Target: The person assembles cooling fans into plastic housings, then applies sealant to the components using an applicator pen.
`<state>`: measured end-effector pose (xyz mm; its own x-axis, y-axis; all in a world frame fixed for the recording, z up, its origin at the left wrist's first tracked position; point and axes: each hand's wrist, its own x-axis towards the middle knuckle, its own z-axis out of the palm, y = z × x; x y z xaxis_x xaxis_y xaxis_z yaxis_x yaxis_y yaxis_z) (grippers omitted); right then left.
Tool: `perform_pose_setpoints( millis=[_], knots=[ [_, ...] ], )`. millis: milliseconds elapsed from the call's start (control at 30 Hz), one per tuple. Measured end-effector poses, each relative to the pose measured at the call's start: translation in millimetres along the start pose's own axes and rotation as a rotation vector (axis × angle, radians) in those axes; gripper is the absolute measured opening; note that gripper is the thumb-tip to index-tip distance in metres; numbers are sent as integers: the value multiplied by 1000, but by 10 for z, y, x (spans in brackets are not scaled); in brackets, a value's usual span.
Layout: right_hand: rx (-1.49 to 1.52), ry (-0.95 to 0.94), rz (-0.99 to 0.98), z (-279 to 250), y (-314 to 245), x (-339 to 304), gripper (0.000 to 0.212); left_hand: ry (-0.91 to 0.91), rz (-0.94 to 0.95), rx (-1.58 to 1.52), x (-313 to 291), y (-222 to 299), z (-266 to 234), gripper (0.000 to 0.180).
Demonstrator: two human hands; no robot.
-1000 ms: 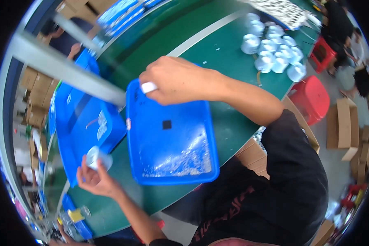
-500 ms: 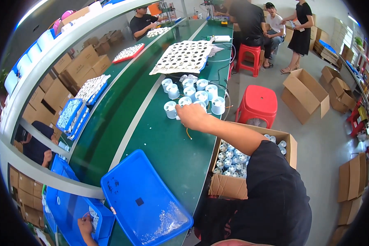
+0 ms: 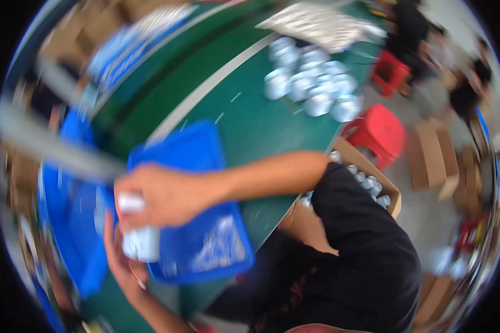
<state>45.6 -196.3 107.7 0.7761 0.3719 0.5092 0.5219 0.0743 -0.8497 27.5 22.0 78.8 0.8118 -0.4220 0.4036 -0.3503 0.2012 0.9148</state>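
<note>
The pale cup (image 3: pixel 144 245) is between the 2 hands, over the left edge of the blue tray (image 3: pixel 197 147). It looks thin-walled and light, probably stiff plastic: smooth enough to slip, and likely to scuff or dent if squeezed hard. The sides seem the best place to hold it, with fingers spread round the wall and off the rim.

The right hand (image 3: pixel 169 194) comes over the tray from its right side, its grip bent down on the cup's top; its fingertips are hidden behind the knuckles. A small white wrap (image 3: pixel 131 202) shows on that hand. The left hand (image 3: pixel 126 269), at the tray's left edge, curves beside and below the cup with fingers raised; blur leaves me unable to tell whether its grip presses on the wall. A thin orange strand (image 3: pixel 136 275) lies by its palm, easily snagged, I judge.

For moving, the tray's raised rim is the nearest edge. The blue bin (image 3: pixel 75 222) stands close to the left of the tray, and a pale rail (image 3: pixel 50 144) slants toward the tray's far left corner, so sideways room there seems tight. The green table (image 3: pixel 261 139) gives more room to the tray's right, up to the cup cluster (image 3: pixel 316 91) beyond it.
</note>
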Motion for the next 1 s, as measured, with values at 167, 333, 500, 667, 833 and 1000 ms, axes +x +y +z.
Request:
perform_pose_setpoints(
  millis=[167, 333, 500, 667, 833, 1000],
  knots=[
    [168, -53, 225, 267, 403, 231, 38, 255, -191, -291, -242, -249, -278, 95],
    [-84, -167, 433, 358, 493, 214, 43, 423, -147, -693, -446, -490, -605, 92],
    [-449, -191, 119, 355, 690, 74, 30, 489, -187, -684, -411, -589, -547, 75],
    [-626, -192, -162, 409, 628, 48, 26, 542, -156, -639, -395, -549, -525, 61],
    [-667, -147, -173, 410, 634, 59, 24, 535, -158, -578, -363, -539, -505, 58],
    [-648, -140, -176, 426, 665, 61, 24, 549, -164, -551, -354, -526, -495, 58]
  ],
)
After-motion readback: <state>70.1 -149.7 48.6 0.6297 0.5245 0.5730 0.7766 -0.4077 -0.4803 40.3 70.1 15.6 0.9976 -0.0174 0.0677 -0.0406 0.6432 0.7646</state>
